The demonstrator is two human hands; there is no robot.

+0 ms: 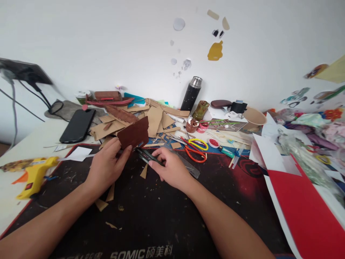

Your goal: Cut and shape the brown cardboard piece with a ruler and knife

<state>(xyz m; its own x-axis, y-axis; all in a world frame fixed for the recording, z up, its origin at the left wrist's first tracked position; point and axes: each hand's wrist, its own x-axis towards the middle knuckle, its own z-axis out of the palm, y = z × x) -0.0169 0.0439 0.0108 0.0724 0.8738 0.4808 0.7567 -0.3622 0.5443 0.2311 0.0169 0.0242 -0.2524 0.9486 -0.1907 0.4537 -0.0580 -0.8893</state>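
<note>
My left hand [107, 162] grips a reddish-brown painted piece of card [134, 133] by its lower left part, holding it raised above the dark mat. In my right hand [172, 166] is a dark utility knife [148, 156], its front end pointing up and left at the card's lower edge. Whether the blade touches the card I cannot make out. Just below the knife lies a small tan cardboard scrap [144, 172]. A clear ruler [190, 167] lies partly hidden behind my right hand.
A yellow glue gun [40, 174] and a black phone [77, 126] lie at left. Behind my hands are cardboard offcuts [155, 120], orange-handled scissors [195, 154] and open paint jars [192, 125]. A black thermos [192, 94] stands near the wall. Red card [307, 208] covers the right side.
</note>
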